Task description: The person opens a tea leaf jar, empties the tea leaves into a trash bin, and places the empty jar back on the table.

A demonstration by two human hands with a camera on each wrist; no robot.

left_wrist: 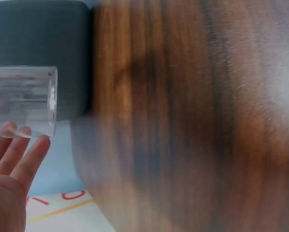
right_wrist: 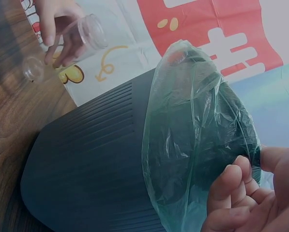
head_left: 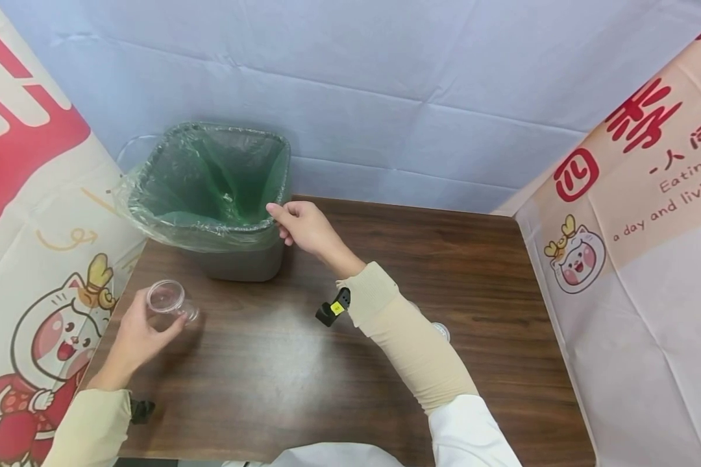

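Note:
A clear, open-topped plastic jar (head_left: 165, 297) is gripped by my left hand (head_left: 140, 334), with the thumb on one side and the fingers on the other. It is held over the left part of the table; the left wrist view shows its clear wall (left_wrist: 21, 99) in front of the bin. At the near right corner of the dark grey bin (head_left: 242, 263), my right hand (head_left: 306, 227) pinches the rim edge of the green plastic bag (right_wrist: 183, 125) between thumb and fingers. The bag lines the bin and folds down over its outside.
The bin stands at the back left of the brown wooden table (head_left: 473, 272). A small round whitish object (head_left: 442, 331) lies partly hidden behind the right sleeve (head_left: 420, 350). A pale blue cloth (head_left: 385, 97) hangs behind, and printed cloths flank both sides.

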